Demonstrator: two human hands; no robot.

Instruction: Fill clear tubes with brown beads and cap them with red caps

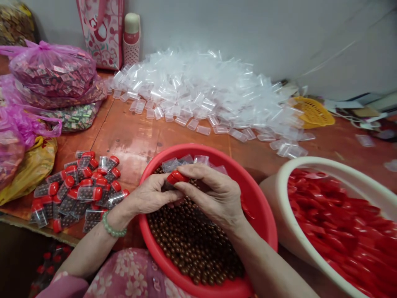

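Above the far half of a red basin (271,223), a person's two bare hands meet on one small red-topped piece (177,177). The piece sits directly between the fingertips, over the basin's contents and apart from them. Its red top lies with the long side running roughly from the basin's left towards its right, slightly tilted, and neither hand is clearly nearer, since both touch it. The right hand (214,192) comes from the basin's right side, its thumb and fingertips pinched together on the red top. The left hand (151,192) reaches over the basin's left rim, thumb and forefinger closed around the lower part; its other fingers are largely hidden. The red top is glossy and rounded, with a darker line across it; below, only a dark sliver of the body shows, so what is inside cannot be told. Beneath the hands, the basin holds a mass of shiny brown beads (186,236), with a few clear cases (201,159) near its far rim. Left of the basin lies a loose heap of red-capped, bead-filled cases (89,193), pointing every way. Beyond the basin spreads a large mound of clear plastic cases (198,95). Just right of the basin stands a cream tub (281,182) of bright red plastic parts (338,219).
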